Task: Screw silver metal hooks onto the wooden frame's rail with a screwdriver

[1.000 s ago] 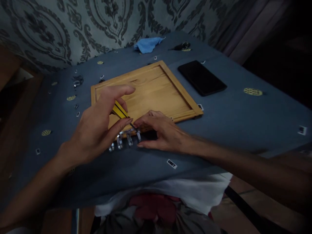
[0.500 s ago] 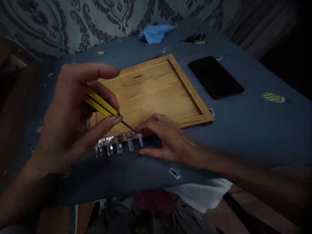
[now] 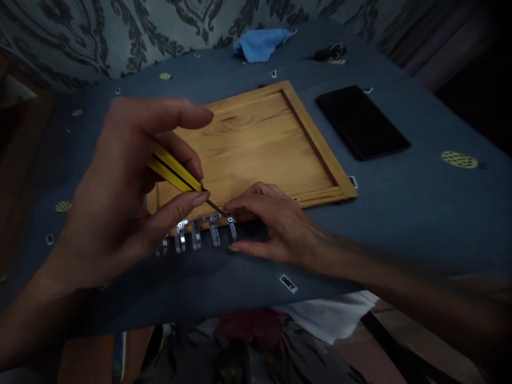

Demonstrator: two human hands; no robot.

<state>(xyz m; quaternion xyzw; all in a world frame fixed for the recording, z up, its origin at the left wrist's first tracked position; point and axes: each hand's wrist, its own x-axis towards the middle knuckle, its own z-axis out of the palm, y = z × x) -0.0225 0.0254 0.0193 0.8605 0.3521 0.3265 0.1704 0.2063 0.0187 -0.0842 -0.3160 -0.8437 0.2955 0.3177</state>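
A yellow-and-black screwdriver point(image 3: 176, 172) is pinched between the thumb and fingers of my left hand point(image 3: 128, 186), its index finger raised off the handle. The thin shaft slants down to the right, its tip at the cross-head screw of the rightmost hook on a metal hook rail point(image 3: 196, 223). That rail, with several silver hooks, lies along the near edge of a framed wooden board point(image 3: 244, 144). My right hand point(image 3: 280, 224) rests at the board's near edge, thumb and index finger apart around the rightmost hook. Whether its fingertips pinch the rail is unclear.
A black phone point(image 3: 362, 122) lies right of the board on the dark blue patterned tablecloth point(image 3: 420, 213). A blue cloth point(image 3: 262, 44) and a small dark object point(image 3: 330, 52), perhaps keys, sit at the back. The table's near edge runs just below my hands.
My left hand and the screwdriver have shifted slightly right, the handle turned a little, and the hand now covers part of the leftmost hook. The view has also shifted slightly.
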